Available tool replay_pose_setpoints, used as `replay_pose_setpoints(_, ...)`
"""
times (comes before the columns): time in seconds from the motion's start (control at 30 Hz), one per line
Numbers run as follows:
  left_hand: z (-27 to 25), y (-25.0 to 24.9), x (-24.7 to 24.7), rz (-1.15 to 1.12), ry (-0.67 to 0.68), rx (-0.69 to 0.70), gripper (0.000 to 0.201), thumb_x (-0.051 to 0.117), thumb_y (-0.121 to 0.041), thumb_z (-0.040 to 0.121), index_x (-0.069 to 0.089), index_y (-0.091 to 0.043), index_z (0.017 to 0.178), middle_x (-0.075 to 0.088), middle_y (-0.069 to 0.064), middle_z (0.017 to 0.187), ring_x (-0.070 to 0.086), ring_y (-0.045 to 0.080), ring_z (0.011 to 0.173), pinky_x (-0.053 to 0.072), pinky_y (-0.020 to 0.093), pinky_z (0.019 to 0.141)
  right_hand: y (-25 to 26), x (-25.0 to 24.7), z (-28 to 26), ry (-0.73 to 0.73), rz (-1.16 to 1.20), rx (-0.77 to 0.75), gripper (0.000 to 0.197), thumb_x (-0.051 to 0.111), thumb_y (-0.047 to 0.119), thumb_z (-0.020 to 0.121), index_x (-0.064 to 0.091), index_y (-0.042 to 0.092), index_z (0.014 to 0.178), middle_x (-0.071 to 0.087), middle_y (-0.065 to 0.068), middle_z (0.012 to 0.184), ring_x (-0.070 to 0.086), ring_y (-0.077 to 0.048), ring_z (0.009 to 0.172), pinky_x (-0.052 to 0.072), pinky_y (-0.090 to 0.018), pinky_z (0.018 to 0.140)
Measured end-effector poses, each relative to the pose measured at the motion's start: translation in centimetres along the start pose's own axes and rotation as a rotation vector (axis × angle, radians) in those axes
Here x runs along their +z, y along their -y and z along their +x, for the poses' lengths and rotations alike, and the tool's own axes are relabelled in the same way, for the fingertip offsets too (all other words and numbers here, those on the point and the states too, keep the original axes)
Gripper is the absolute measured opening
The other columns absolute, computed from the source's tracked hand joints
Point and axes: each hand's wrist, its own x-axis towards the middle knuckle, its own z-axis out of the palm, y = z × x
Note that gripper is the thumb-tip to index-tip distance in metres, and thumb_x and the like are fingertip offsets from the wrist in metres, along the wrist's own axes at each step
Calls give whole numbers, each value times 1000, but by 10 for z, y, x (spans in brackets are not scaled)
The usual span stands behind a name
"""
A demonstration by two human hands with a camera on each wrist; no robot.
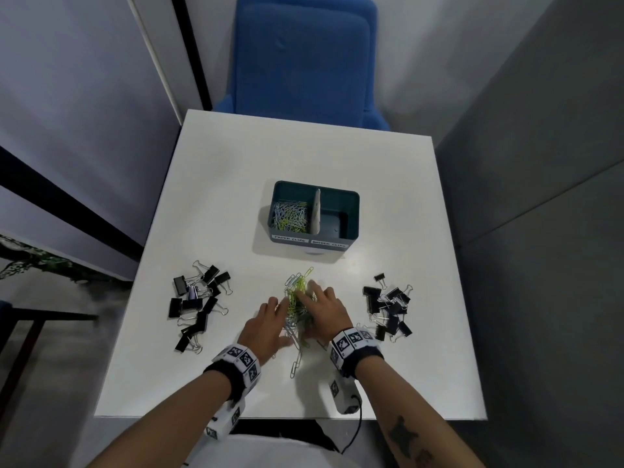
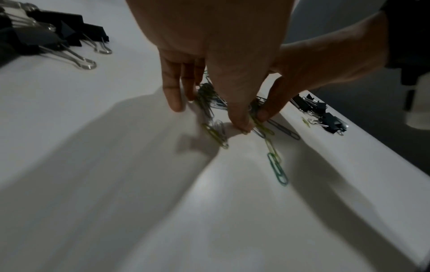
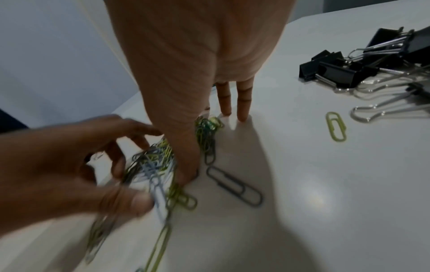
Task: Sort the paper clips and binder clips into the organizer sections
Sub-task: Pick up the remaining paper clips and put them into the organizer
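Observation:
A dark green organizer (image 1: 349, 197) stands mid-table; its left section holds coloured paper clips (image 1: 291, 216), and its right section (image 1: 334, 219) looks empty. A pile of loose paper clips (image 1: 297, 300) lies near the front, between my hands. My left hand (image 1: 277, 315) is at the pile's left side, and in the right wrist view its curled fingers (image 3: 118, 165) and thumb hold a clump of clips (image 3: 151, 162). My right hand (image 1: 320, 298) presses the pile from the right, with straight fingers (image 3: 242, 108) touching the table. Black binder clips lie in a left heap (image 1: 199, 298) and a right heap (image 1: 388, 309).
Stray paper clips lie apart from the pile: a grey one (image 3: 232, 185), a yellow-green one (image 3: 336, 128) and one toward the front edge (image 1: 296, 364). A blue chair (image 1: 304, 59) stands behind the white table (image 1: 236, 170). Grey partition walls close in on both sides.

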Motion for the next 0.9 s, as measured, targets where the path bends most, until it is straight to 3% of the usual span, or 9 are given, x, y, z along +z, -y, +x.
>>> replay_pose_setpoints(0.1,7,8,-4,-23,-38,42,54,76,-29,78,49,-13,122,47,7,112,55,25,94,47,32,53,7,6,-5,-61,76,36,62,73,20,77,46,22,133,40,-8,133,45,-29,112,55,-42,75)
replay_pose_setpoints(0.17,10,14,-5,-28,-45,60,36,75,-16,78,53,-13,106,48,7,101,55,25,84,42,30,47,9,9,-6,-80,111,85,47,68,15,81,49,21,125,41,-8,125,48,-28,107,55,-40,67)
replay_pose_setpoints(0.27,14,17,-10,-72,-33,42,23,65,-3,81,53,-12,98,49,8,94,52,27,73,36,32,53,9,9,-4,-79,158,126,36,64,11,84,52,17,118,44,-9,118,51,-29,100,53,-39,67)
replay_pose_setpoints(0.37,17,21,-14,-136,-30,8,7,59,-6,87,54,-10,87,51,8,87,50,27,65,37,34,56,7,1,-3,-75,220,134,27,60,4,84,61,11,110,51,-11,111,58,-34,91,50,-37,71)
replay_pose_setpoints(0.5,17,25,-20,-256,-46,-59,10,59,-8,89,58,-11,79,54,4,81,57,25,72,46,36,64,-2,-5,-4,-89,297,144,23,60,6,86,72,13,105,66,-10,101,62,-30,90,50,-34,78)
replay_pose_setpoints(0.6,16,25,-32,-324,-97,-66,10,58,-7,88,62,-10,79,57,3,80,58,24,72,46,34,65,-7,-9,-8,-100,319,146,18,60,9,87,74,14,96,71,-9,93,63,-27,87,47,-30,74)
replay_pose_setpoints(0.67,16,25,-44,-363,-145,-47,11,59,-6,88,63,-11,79,58,1,79,58,22,71,47,33,65,-10,-12,-12,-115,332,158,15,61,9,86,75,14,89,72,-7,86,63,-25,82,44,-27,68)
replay_pose_setpoints(0.9,42,9,-124,-449,-334,73,10,60,-7,91,65,-11,83,61,-2,83,59,14,74,52,30,69,-15,-21,-24,-162,439,176,11,69,8,79,76,15,79,72,-1,72,62,-16,68,49,-26,66)
